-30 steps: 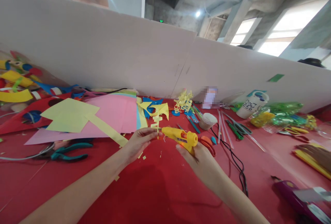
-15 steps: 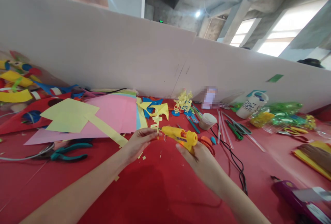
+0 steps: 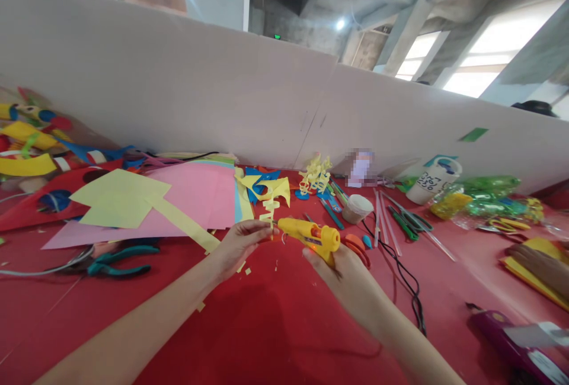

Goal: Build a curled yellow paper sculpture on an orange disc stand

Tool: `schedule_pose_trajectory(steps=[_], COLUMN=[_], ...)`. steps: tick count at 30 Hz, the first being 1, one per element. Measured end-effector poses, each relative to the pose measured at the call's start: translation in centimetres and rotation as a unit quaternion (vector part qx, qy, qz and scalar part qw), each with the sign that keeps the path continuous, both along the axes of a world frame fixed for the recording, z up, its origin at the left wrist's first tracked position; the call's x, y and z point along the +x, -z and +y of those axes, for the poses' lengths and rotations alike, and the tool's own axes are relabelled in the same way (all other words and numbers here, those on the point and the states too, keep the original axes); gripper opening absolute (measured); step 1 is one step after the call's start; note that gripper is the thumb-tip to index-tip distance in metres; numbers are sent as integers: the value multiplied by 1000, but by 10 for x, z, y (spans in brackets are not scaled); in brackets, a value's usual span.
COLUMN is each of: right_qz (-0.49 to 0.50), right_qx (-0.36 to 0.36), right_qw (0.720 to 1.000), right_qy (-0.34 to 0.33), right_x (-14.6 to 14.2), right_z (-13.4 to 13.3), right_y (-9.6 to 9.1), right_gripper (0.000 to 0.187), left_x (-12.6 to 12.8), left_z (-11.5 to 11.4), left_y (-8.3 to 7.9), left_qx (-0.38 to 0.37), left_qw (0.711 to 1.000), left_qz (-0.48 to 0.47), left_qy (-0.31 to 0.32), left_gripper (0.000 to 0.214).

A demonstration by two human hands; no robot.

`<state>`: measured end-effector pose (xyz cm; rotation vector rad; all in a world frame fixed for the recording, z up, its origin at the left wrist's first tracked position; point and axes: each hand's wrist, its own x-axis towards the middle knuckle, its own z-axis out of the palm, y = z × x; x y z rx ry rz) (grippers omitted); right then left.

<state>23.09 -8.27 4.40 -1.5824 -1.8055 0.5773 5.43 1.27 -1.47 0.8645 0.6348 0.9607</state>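
Clock read with the yellow glue gun (image 3: 306, 232) as centre, 12 toward the white partition (image 3: 213, 89). Gun is in the right hand (image 3: 342, 269), above the red counter (image 3: 249, 326); nozzle aims at 9. Right fingers wrap the grip, partly hidden; whether one presses the trigger, cannot tell. Small orange glow shows below the barrel.

Left hand (image 3: 237, 249), at 8, close in: fingers pinch the lower end of a pale yellow zigzag strip (image 3: 268, 209), held upright just beyond the nozzle. Contact between nozzle and strip: cannot tell. A thin whitish strand hangs below the nozzle.

Around: cluster of pale yellow curled pieces (image 3: 316, 175) at 12; white cup (image 3: 357, 210) at 2, near; red-handled scissors (image 3: 359, 253) between 3 and 4, beside the right hand. Pink sheets (image 3: 200, 195) at 10. Teal-handled pliers (image 3: 120, 260) at 9, well apart.

Far out at 3, another person's hand (image 3: 540, 263) rests on a yellow item (image 3: 527, 281). Purple device (image 3: 498, 334) at 4.
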Motion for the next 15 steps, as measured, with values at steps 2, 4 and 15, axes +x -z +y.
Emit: schedule_pose_trajectory(steps=[2,4,15], right_qz=[-4,-10,78], right_qx=[7,0,-52], right_qw=[1000,1000,952], right_qy=[2,5,292], right_x=[0,1,121], right_z=[1,0,-30], right_y=[0,1,30], right_gripper=[27,29,46], left_x=[0,1,1], left_z=[0,-1,4], left_y=[-1,-2,7], left_qx=[3,5,33], left_qw=[1000,1000,993], left_qz=[0,2,88], left_qy=[1,-1,-73], left_gripper=[12,12,13])
